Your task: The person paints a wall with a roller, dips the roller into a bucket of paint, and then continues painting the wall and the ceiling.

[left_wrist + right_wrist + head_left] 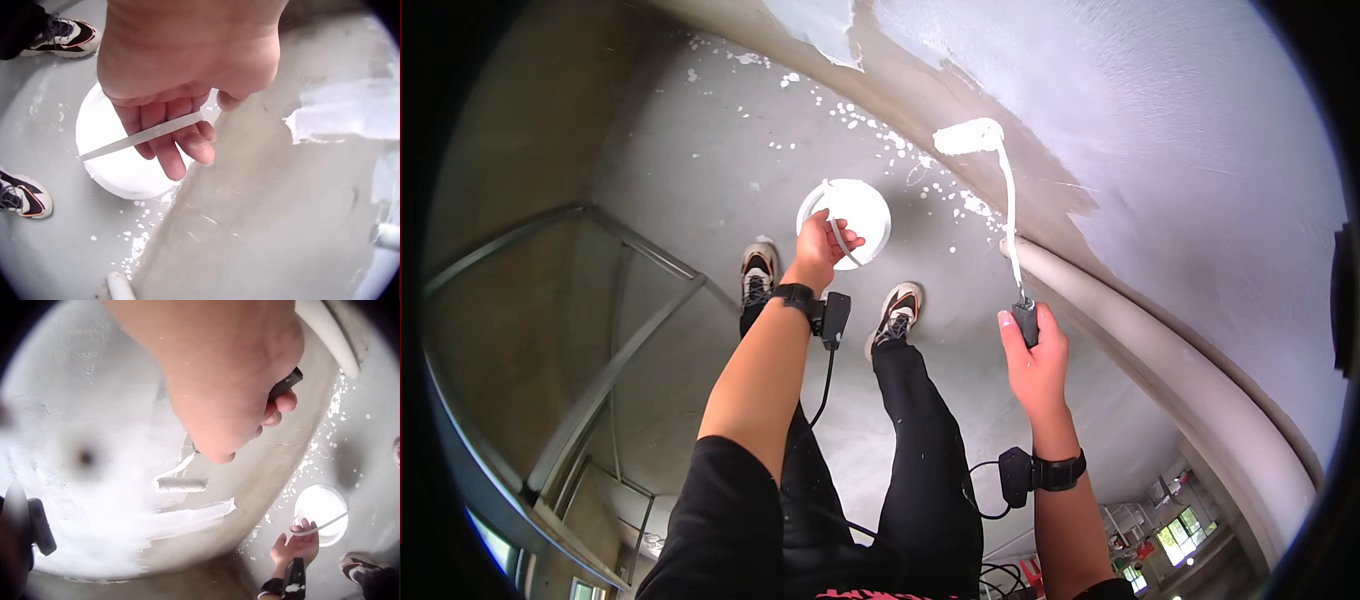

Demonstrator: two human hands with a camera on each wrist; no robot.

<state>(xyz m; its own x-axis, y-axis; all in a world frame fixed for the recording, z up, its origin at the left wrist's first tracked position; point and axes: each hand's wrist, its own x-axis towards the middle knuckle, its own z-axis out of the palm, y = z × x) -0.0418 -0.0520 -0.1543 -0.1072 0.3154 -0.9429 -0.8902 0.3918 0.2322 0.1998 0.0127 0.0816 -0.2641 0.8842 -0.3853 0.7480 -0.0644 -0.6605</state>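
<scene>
In the head view a white bucket (pixel 868 205) hangs from the left hand (pixel 822 248), whose fingers hook under its pale strap handle (pixel 841 243). The left wrist view has that handle (pixel 137 137) lying across the curled fingers of the left hand (pixel 187 81), with the white bucket (pixel 119 178) below. At right, the right hand (pixel 1038 362) grips the dark handle (pixel 1025 322) of a paint roller. Its white-coated roller head (pixel 968 137) is at the wall; in the right wrist view the roller head (pixel 182 484) is beside a white patch, contact unclear.
A thick pale pipe (pixel 1160 345) runs along the wall base. White spatters (pixel 900 150) dot the grey floor between bucket and wall. The person's two shoes (pixel 895 315) stand below the bucket in the head view. Metal railing (pixel 615 365) is at left; cables hang near the legs.
</scene>
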